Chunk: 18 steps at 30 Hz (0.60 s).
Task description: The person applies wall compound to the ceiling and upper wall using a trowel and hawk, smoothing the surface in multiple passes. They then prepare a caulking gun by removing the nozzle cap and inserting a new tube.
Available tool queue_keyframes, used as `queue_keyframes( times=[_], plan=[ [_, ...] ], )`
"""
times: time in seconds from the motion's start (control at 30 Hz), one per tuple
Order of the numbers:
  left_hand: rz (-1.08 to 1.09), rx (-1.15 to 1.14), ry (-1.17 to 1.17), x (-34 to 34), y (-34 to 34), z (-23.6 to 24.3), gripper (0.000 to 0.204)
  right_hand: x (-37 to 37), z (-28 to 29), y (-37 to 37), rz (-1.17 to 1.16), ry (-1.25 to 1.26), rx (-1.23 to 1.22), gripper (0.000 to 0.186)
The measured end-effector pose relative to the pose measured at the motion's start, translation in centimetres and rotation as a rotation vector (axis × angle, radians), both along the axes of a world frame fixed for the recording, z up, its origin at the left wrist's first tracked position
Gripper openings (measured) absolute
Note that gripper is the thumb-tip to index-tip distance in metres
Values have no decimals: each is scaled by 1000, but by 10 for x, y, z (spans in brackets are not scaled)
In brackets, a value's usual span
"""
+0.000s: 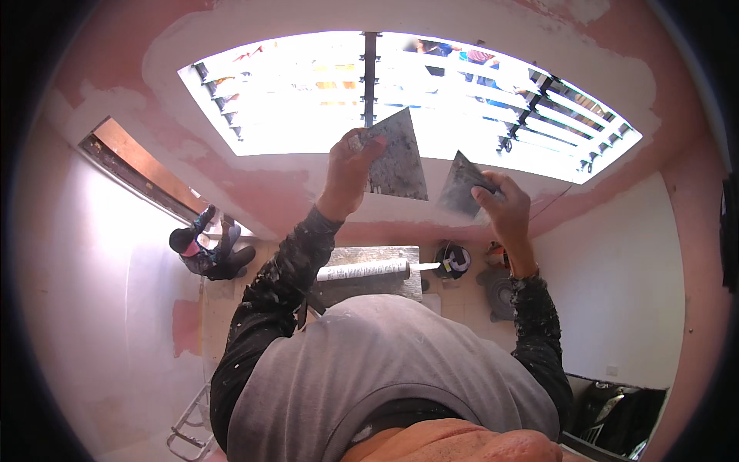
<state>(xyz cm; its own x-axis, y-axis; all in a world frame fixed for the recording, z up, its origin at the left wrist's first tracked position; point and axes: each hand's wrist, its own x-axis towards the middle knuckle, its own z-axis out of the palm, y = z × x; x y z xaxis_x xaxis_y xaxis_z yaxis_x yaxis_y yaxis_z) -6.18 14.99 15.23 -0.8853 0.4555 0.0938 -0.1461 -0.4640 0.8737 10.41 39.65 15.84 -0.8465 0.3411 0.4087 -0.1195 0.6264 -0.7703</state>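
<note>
My left hand (pixel 344 175) grips a wide, putty-stained filling knife (pixel 399 163), its grey blade raised before the wall under the louvred window. To the right, a smaller filling knife (pixel 459 186) is held by my right hand (pixel 505 206), fingers closed on it. A short gap separates the two blades. Dried spatter marks both dark sleeves. Below my hands, a white sealant cartridge (pixel 362 271) with a pale nozzle appears by my chest, over a worn board (pixel 400 289); what carries the cartridge is hidden.
The bright louvred window (pixel 308 100) spans the patched pink-and-white wall (pixel 285 181). At left, another person (pixel 209 256) is low by a wall opening (pixel 146 165). A dark bucket-like container (pixel 453 260) and round dark object (pixel 499 294) sit on the floor. A ladder (pixel 190 431) stands lower left.
</note>
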Motion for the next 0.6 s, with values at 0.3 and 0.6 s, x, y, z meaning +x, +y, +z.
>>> queue_keyframes(
  times=[0.3,0.6],
  plan=[
    [114,-590,402,20,14,15,36,-4,3,-22,185,374,1100,43],
    [197,-428,481,3,-70,-38,30,-54,126,202,-681,621,836,22]
  ],
)
